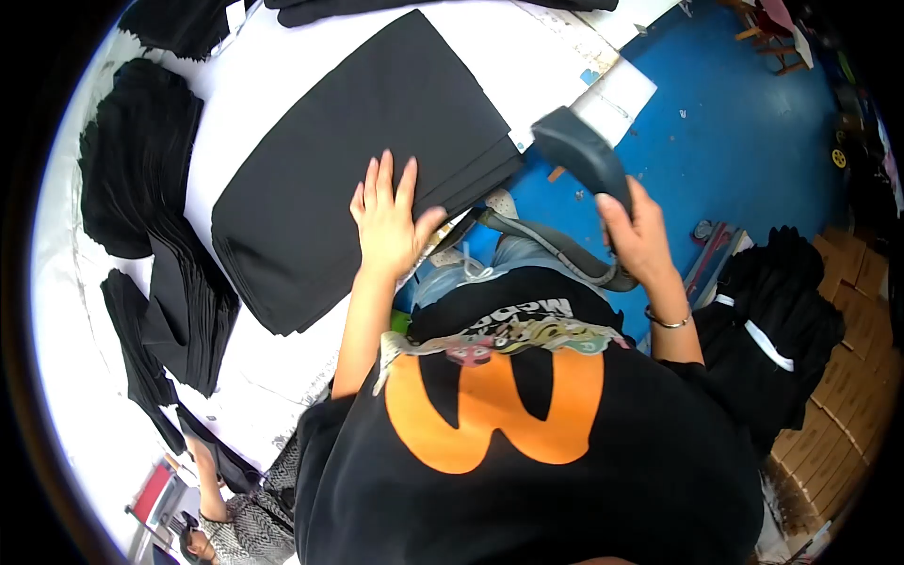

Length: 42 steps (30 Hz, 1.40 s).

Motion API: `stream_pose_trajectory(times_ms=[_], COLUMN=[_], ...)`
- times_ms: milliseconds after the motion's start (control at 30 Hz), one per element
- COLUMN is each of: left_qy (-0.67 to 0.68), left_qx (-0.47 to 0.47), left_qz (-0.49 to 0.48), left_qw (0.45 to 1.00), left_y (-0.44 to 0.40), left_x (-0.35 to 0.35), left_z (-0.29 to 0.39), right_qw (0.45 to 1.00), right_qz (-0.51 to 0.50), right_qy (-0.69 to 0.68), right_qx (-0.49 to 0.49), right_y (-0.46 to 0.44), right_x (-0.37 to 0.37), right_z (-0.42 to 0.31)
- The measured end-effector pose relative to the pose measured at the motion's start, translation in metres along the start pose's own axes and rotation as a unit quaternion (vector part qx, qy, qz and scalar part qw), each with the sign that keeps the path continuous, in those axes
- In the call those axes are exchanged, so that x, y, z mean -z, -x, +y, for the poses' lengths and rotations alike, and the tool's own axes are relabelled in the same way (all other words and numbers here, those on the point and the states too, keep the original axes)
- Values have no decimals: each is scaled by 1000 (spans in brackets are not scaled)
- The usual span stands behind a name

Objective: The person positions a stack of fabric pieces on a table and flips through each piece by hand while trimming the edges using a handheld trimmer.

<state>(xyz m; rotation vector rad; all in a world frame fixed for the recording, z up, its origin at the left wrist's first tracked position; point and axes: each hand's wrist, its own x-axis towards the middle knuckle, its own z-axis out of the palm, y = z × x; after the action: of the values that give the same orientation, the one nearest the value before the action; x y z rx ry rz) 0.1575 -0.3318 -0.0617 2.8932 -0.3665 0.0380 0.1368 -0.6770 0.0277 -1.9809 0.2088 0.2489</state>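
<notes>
Stacked black fabric panels [348, 151] lie on the white table, their layered edges showing at the right and lower left. My left hand [388, 221] rests flat on top of the stack near its front edge, fingers spread. Off the table's edge to the right, my right hand [636, 231] is wrapped round the handle of a dark handheld tool [579, 151], whose wide head points up and left. The tool is raised clear of the fabric. A bracelet circles my right wrist.
More black fabric piles [141, 160] lie along the left of the white table [254, 89]. A co-worker [240, 527] reaches in at the lower left. Black bundles [772, 320] and cardboard boxes [843, 377] stand at the right, beside the blue floor [734, 141].
</notes>
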Motion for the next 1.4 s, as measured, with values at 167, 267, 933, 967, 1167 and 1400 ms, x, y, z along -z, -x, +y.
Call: stream_pose_trajectory(times_ms=[167, 267, 933, 967, 1167, 1400], left_qy=[-30, -56, -122, -92, 184, 564], left_qx=[22, 43, 418, 387, 532, 451], left_qz=[-10, 3, 113, 127, 407, 512], left_qw=[999, 998, 893, 909, 719, 466], left_y=[15, 7, 134, 152, 245, 288], left_x=[-4, -9, 5, 6, 0, -6], left_z=[17, 17, -29, -29, -95, -173], right_qw=[992, 995, 994, 993, 967, 806], right_qz=[-118, -7, -61, -60, -161, -373], right_qy=[5, -92, 70, 74, 134, 289], right_qx=[-35, -27, 54, 72, 146, 358], right_y=[-102, -119, -130, -122, -49, 49], right_x=[-38, -11, -62, -63, -132, -358], right_z=[3, -15, -8, -12, -65, -98])
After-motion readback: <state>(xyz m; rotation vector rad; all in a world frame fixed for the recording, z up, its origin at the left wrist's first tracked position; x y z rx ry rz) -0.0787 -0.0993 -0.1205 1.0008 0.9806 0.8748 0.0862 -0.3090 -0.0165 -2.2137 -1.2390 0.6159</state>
